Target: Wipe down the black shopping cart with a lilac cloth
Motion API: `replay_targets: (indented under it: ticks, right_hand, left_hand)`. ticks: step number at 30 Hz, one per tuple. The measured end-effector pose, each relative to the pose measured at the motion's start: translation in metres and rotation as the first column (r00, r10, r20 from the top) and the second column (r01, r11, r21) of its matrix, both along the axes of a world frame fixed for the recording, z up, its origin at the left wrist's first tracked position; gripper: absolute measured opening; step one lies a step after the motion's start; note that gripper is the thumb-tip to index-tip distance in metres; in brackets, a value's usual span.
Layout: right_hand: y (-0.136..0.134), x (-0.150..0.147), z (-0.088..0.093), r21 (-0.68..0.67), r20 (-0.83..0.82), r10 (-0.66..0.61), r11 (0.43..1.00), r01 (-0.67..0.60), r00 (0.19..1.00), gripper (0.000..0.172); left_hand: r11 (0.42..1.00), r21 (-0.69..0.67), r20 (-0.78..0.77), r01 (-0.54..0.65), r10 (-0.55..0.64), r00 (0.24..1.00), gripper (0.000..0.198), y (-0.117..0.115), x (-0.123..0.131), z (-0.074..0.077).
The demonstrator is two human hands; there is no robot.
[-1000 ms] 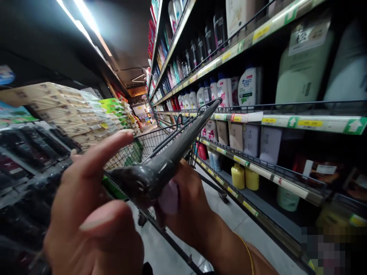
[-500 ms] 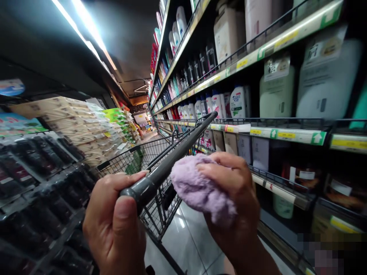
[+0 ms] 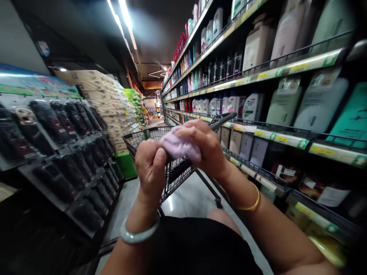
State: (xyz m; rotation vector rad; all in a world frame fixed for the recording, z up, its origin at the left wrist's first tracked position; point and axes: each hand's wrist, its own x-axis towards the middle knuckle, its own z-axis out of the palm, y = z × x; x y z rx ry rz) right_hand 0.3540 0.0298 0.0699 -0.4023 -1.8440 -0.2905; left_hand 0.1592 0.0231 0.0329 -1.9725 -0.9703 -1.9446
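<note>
My left hand (image 3: pixel 149 165) is closed around the near end of the shopping cart's dark handle (image 3: pixel 224 120), thumb on top. Beside it my right hand (image 3: pixel 207 147) grips a bunched, fluffy lilac cloth (image 3: pixel 180 146), which lies over the handle close to my left fingers. The cloth and both hands cover most of the handle; its far end shows past my right hand. Beneath and beyond is the black wire basket of the shopping cart (image 3: pixel 178 173). A pale bangle (image 3: pixel 139 233) circles my left wrist and a gold one (image 3: pixel 254 200) my right.
Shelves of shampoo and other bottles (image 3: pixel 251 107) run along the right, close to the cart. On the left stand a rack of dark packaged goods (image 3: pixel 65 133) and stacked pale wooden-looking packs (image 3: pixel 91 91). Grey tiled floor (image 3: pixel 183 194) stretches between them.
My right hand with the cloth has moved along the handle toward my left hand, covering its near part. The view has drawn back and tilted, bringing both forearms in. My left hand keeps its grip.
</note>
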Motion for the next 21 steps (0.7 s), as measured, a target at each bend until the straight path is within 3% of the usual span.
replay_targets:
  ticks: [3, 5, 7, 10, 14, 19, 21]
  right_hand:
    - [0.013, 0.005, 0.006, -0.111, -0.074, -0.18, 0.979, 0.172, 0.981, 0.028]
    - [0.007, -0.002, 0.016, -0.192, -0.011, -0.251, 0.951, 0.244, 0.968, 0.033]
    - [-0.009, -0.013, 0.027, -0.207, 0.148, -0.195, 0.952, 0.224, 0.969, 0.04]
    - [-0.032, -0.024, 0.046, -0.277, 0.373, -0.012, 0.953, 0.124, 0.928, 0.044]
    - [-0.04, -0.028, 0.067, -0.449, 0.438, 0.101, 0.885, 0.12, 0.893, 0.046]
    - [-0.037, -0.041, 0.074, -0.396, 0.493, -0.118, 0.851, 0.344, 0.862, 0.036]
    - [-0.035, -0.047, 0.073, -0.352, 0.513, -0.264, 0.803, 0.481, 0.817, 0.035]
  left_hand:
    - [0.997, 0.015, -0.007, 0.079, -0.079, 0.997, 0.048, -0.007, -0.001, 0.006]
    - [0.998, 0.019, 0.002, 0.063, -0.063, 0.998, 0.048, -0.008, -0.001, 0.008]
    - [0.999, 0.02, 0.011, 0.029, -0.029, 1.0, 0.052, -0.009, -0.003, 0.009]
    - [1.0, 0.008, 0.009, -0.001, 0.001, 1.0, 0.056, -0.014, -0.01, 0.012]
    - [0.996, -0.059, -0.065, -0.068, 0.064, 0.996, 0.057, -0.03, -0.021, 0.023]
    - [0.954, -0.158, -0.132, -0.255, 0.235, 0.963, 0.047, -0.052, -0.025, 0.037]
    - [0.926, -0.195, -0.147, -0.324, 0.299, 0.943, 0.042, -0.059, -0.023, 0.041]
